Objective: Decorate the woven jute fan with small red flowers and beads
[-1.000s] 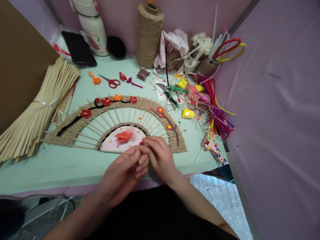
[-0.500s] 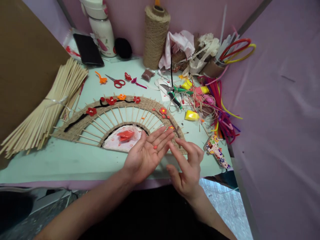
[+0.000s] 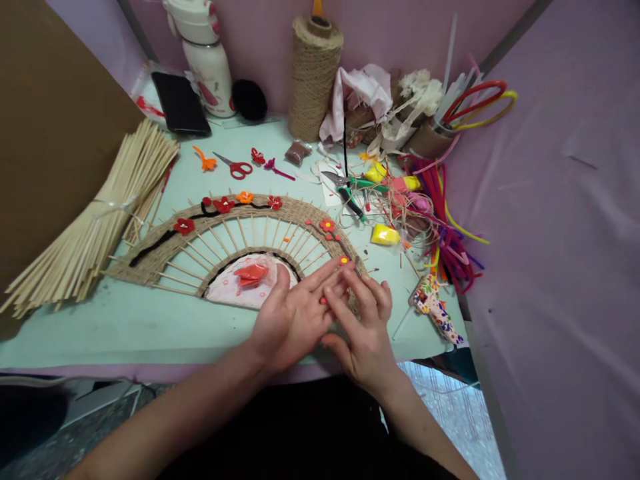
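My left hand lies palm up with its fingers stretched out. On its fingers rests a small red bit of what looks like modelling clay. My right hand reaches over it, fingers apart, the index fingertip at the red bit; whether it presses on it I cannot tell. Behind both hands lies a woven fan-shaped frame of sticks and twine, decorated with red flowers, an orange flower and dark branch lines. A red packet sits on its pale half-round centre. My hands cover the fan's lower right part.
At left lies a tied bundle of sticks. Small red scissors, green-handled pliers and a yellow clay packet are beyond the fan. A twine spool and bottle stand behind. A patterned glue gun lies at right.
My right hand has moved left and closer over my left palm, its index fingertip now at the red bit. The view has shifted slightly.
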{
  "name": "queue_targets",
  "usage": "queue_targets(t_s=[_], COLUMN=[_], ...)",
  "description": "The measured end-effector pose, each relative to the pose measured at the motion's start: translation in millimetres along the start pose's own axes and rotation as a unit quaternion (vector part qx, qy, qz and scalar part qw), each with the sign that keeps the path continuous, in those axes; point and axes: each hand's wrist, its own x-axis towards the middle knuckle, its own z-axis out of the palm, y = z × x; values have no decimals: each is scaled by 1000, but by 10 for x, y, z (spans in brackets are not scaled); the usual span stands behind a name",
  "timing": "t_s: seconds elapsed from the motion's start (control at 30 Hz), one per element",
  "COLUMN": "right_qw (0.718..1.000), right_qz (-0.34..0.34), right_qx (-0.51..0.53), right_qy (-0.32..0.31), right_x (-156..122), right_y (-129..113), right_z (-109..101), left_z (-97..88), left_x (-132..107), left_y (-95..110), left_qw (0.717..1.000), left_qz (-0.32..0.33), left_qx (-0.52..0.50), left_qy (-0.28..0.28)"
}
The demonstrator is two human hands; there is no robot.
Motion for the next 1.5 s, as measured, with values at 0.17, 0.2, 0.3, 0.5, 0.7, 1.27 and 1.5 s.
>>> queue_targets(t_s=[0.17,0.2,0.3,0.5,0.7,1.27,1.5], right_qw=[997,995,995,988,994,997,975], right_qz=[-54,-74,-75,-97,-62,-23,114], right_qx=[0,1,-6,24,7,74,160], right_qy=[-46,-60,-72,-116,-88,16,107], right_x=[20,16,7,22,21,-32,43], right_y=[-46,-54,-55,-13,34,107,217], right_z=[-9,-16,-39,-77,-90,-199,-188], left_z=[-30,-33,-38,-14,3,-1,-83], left_x=[31,43,89,174,162,213,232], left_y=[-18,-9,5,-4,-42,-60,-166], left_qw=[1000,1000,999,998,998,997,996], left_qz=[-28,-10,14,13,-34,-58,-79], left_qx=[-12,-15,-15,-21,-28,-30,-1], left_qy=[-4,3,33,62,51,34,46])
